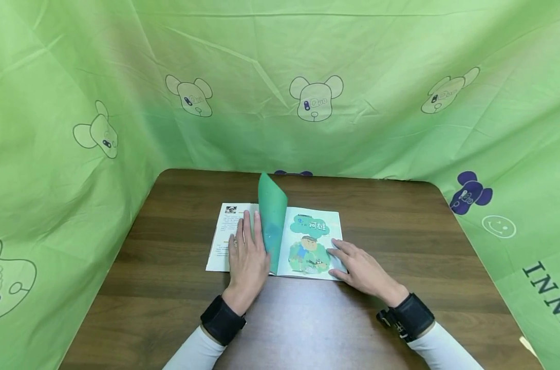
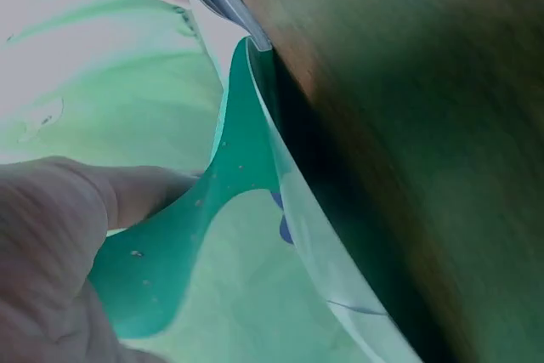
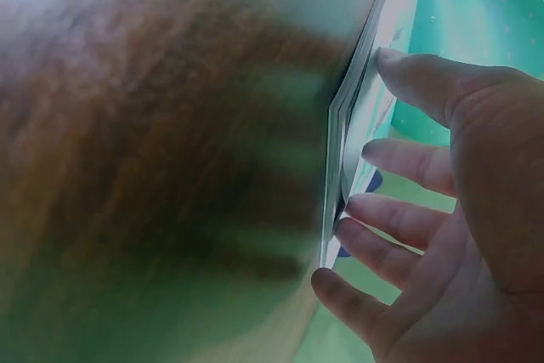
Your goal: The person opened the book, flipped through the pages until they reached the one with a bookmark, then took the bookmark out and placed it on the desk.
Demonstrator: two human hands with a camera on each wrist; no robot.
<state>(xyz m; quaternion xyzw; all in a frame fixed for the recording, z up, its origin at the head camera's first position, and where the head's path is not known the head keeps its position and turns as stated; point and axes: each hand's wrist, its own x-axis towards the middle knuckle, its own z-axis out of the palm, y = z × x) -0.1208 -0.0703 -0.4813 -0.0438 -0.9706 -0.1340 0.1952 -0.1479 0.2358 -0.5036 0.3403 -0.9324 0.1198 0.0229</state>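
An open booklet (image 1: 309, 213) lies on the table, with a white left page (image 1: 217, 241) of printed text and a small photo. Its right page shows a cartoon child (image 1: 309, 243) below a green cloud title. Between them a green leaf (image 1: 272, 226) stands up and curves over. My left hand (image 1: 249, 252) lies over the left page, fingers straight, its thumb side against the green leaf. In the left wrist view the thumb (image 2: 140, 189) meets that leaf. My right hand (image 1: 364, 267) has its fingers spread, with fingertips on the right page near its outer edge.
The brown wooden table (image 1: 178, 308) has rounded far corners. Green cloth (image 1: 243, 61) printed with bear heads hangs behind it and along both sides. Black bands (image 1: 223, 319) circle both wrists, above white sleeves (image 1: 194, 352).
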